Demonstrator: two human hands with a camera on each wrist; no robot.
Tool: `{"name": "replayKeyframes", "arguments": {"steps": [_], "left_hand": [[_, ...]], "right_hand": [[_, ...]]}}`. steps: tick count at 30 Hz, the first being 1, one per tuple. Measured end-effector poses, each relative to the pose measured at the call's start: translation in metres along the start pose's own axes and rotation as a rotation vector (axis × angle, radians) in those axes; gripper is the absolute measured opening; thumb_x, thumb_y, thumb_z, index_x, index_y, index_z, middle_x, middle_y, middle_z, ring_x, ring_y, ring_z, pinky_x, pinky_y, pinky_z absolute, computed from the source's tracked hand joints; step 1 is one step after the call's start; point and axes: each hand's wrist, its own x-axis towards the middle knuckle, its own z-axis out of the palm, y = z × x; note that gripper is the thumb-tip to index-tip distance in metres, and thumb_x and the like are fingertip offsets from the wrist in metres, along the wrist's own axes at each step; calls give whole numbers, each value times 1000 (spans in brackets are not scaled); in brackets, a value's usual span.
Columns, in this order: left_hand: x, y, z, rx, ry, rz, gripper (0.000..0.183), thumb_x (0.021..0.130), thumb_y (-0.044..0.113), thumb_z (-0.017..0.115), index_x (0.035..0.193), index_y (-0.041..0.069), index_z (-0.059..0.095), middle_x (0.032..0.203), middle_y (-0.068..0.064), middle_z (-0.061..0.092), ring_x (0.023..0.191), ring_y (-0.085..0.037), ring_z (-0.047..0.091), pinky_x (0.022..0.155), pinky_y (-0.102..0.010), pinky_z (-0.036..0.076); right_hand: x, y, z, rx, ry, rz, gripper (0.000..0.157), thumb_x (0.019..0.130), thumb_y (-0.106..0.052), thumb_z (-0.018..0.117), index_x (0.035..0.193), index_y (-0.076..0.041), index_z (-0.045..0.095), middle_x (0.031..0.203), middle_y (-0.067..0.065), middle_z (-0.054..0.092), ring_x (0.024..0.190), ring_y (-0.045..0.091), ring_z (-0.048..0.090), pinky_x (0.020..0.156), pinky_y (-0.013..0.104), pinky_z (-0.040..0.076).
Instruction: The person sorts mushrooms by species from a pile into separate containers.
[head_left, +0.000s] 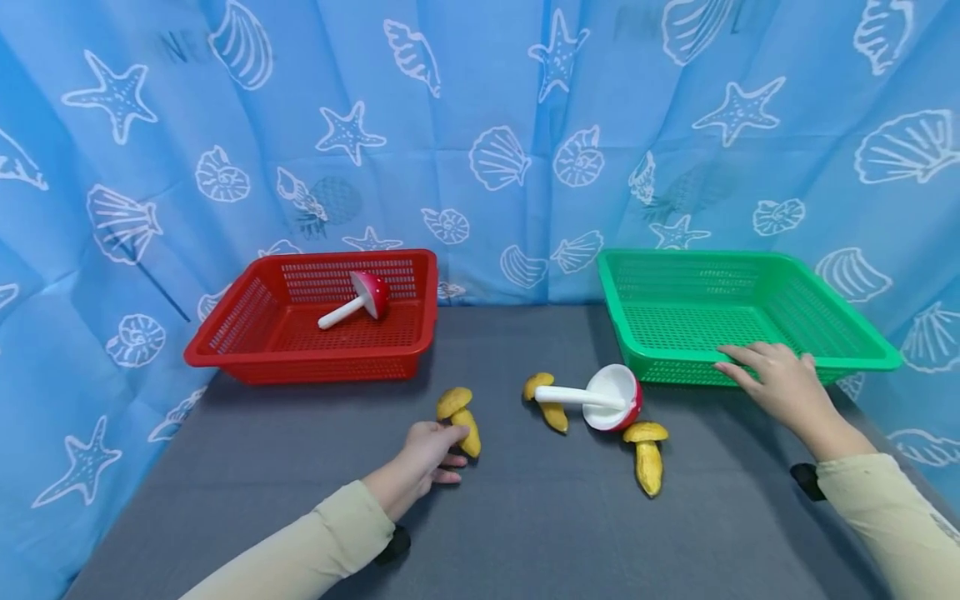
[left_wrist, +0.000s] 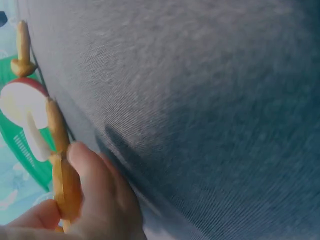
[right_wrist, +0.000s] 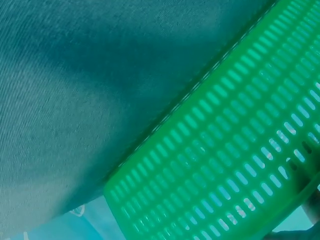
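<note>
"Blue cloth [head_left: 480,117] printed with white shells and starfish hangs behind a dark grey tabletop [head_left: 562,533]. What stands farthest left?"

"A red plastic basket [head_left: 322,364] with slotted walls. Inside it lies a white-stemmed mushroom [head_left: 377,293] with a red, white-spotted cap, its stem pointing toward the basket's near left side."

"And next?"

"Just off the red basket's near right corner, the left hand [head_left: 427,457] pinches the stem of a round-capped yellow mushroom [head_left: 462,417] between thumb and fingers. Its lower fingers stand apart from the stem. Whether that mushroom touches the tabletop, I cannot tell."

"What lies farther right of the red basket?"

"First a second yellow mushroom [head_left: 556,418], crossed by the white stem of a large red-capped mushroom [head_left: 609,404]. That large one lies on its side, hollow white underside showing, stem pointing back toward the red basket. Past it, still farther from the red basket, is a third yellow mushroom [head_left: 647,454], cap close by the large red cap, stem toward the person."

"And at the far right?"

"A green plastic basket [head_left: 675,357], slotted too, well apart from the red basket. The right hand [head_left: 787,387] is at its near rim, fingers loosely extended and slightly spread; whether they touch the rim, I cannot tell."
</note>
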Motion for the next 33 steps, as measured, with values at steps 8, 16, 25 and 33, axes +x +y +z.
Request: {"name": "replayKeyframes", "arguments": {"steps": [8,16,25,33], "left_hand": [[-1,5,6,-95,-65,50,29,94,7,61,113,-14,52,95,-15,63,70,-12,62,66,-22,56],[1,24,15,-180,-96,59,35,95,8,61,121,-14,50,108,-20,62,85,-19,62,77,-27,56],[8,48,30,-225,-90,57,33,95,10,63,118,-10,53,104,-16,63,80,-17,61,74,-26,57],[12,72,52,-259,-127,53,33,95,13,64,121,-6,56,110,-16,64,82,-18,61,78,-28,57]], "right_hand": [[3,8,0,-91,37,-98,36,91,-23,68,119,-1,64,103,26,62,90,43,58,63,56,38],[1,19,11,-109,184,-192,34,93,-30,64,113,-2,66,93,22,63,81,42,58,61,56,40],[1,20,14,-79,243,-234,39,95,-36,59,111,0,67,88,20,63,76,41,59,63,57,42],[-2,18,12,-78,217,-211,41,97,-37,57,111,0,67,90,21,63,78,42,58,63,56,41]]}}
